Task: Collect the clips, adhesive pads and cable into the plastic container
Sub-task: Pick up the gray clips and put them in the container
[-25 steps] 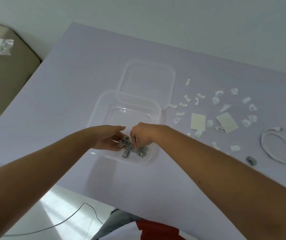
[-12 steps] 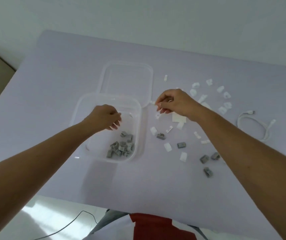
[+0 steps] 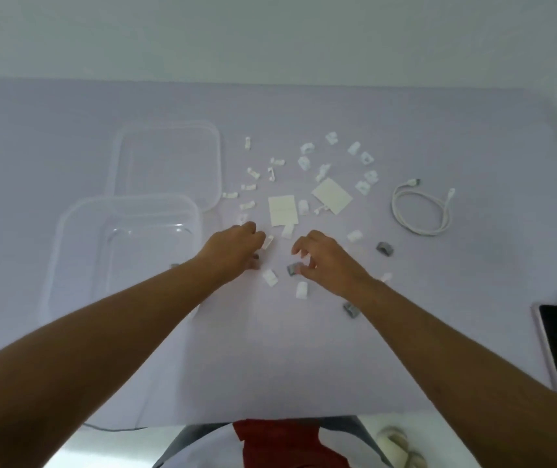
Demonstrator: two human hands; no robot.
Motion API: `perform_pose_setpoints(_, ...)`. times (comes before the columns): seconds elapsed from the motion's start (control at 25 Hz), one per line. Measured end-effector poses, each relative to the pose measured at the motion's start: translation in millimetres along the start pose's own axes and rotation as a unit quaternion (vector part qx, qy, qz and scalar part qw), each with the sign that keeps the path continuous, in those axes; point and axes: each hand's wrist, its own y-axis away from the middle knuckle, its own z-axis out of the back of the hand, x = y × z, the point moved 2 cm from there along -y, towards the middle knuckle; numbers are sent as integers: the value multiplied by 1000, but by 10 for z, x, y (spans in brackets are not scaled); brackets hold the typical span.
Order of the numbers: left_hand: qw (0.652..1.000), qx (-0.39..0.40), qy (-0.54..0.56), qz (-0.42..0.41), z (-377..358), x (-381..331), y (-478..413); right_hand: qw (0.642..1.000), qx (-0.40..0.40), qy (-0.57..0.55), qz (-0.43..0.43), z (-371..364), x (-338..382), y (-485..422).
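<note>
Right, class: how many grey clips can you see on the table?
3 grey clips: one by the right hand, one between that hand and the cable, one beside the right forearm. More may hide under it or in the container.

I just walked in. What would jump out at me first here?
Two bare arms reach over a lilac table, the left hand and right hand down among scattered white clips; the right one pinches a grey clip. A clear container sits at left with its lid behind it, and a coiled white cable lies at right.
</note>
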Motion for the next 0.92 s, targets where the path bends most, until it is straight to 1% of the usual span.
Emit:
perform_pose_setpoints(0.12, 1000, 17, -9, 10, -91, -39, -61, 997, 5, 72, -7, -155, 20, -21)
perform_pose_setpoints(0.2, 1000, 10, -15, 13, -137, -45, -87, 994, 6, 113, -6, -207, 16, -36)
perform_pose_setpoints(0.24, 1000, 1, -21, 12, -151, -35, -98, 994, 0, 114, -5, -220, 9, -44)
perform_pose_setpoints(0.28, 1000, -15, -15, 14, -155, -26, -112, 996, -11, 91, -6, -214, -1, -45)
perform_pose_setpoints(0.32, 999, -36, 27, 30, -151, -15, -119, 999, -32, 38, -17, -186, -15, -33)
perform_pose_setpoints(0.36, 988, -59, 125, 64, -133, -1, -118, 996, -58, -42, -43, -133, -53, -19)
perform_pose_setpoints(0.4, 952, -80, 274, 109, -111, 10, -120, 983, -89, -139, -80, -49, -97, 10)
perform_pose_setpoints(0.44, 881, -90, 440, 151, -96, 15, -122, 955, -116, -243, -125, 61, -146, 63)
perform_pose_setpoints(0.48, 789, -86, 584, 170, -66, -10, -124, 911, -136, -353, -166, 176, -195, 131)
perform_pose_setpoints(0.52, 707, -70, 683, 170, -41, -54, -129, 854, -146, -459, -197, 285, -253, 208)
perform_pose_setpoints(0.56, 643, -48, 748, 159, -27, -116, -141, 794, -149, -551, -209, 389, -317, 301)
perform_pose_setpoints(0.6, 590, -24, 793, 150, -13, -188, -158, 743, -153, -618, -206, 479, -386, 397)
perform_pose_setpoints(0.64, 552, 0, 821, 149, -7, -257, -188, 705, -155, -664, -194, 553, -454, 487)
perform_pose_setpoints(0.68, 526, 23, 837, 152, 18, -350, -226, 678, -157, -694, -182, 617, -507, 569)
perform_pose_setpoints(0.72, 519, 43, 839, 159, 22, -444, -272, 661, -160, -712, -174, 664, -557, 636)
perform_pose_setpoints(0.76, 530, 63, 829, 163, 24, -557, -321, 650, -161, -723, -171, 693, -605, 686)
perform_pose_setpoints(0.8, 577, 76, 796, 166, 6, -674, -374, 644, -159, -728, -170, 713, -647, 723)
perform_pose_setpoints(0.84, 659, 78, 730, 164, -25, -762, -419, 647, -157, -726, -175, 715, -678, 737)
perform_pose_setpoints(0.88, 765, 71, 622, 148, -71, -841, -473, 660, -158, -710, -185, 711, -714, 741)
perform_pose_setpoints(0.92, 863, 58, 488, 120, -131, -928, -521, 690, -159, -678, -197, 700, -743, 745)
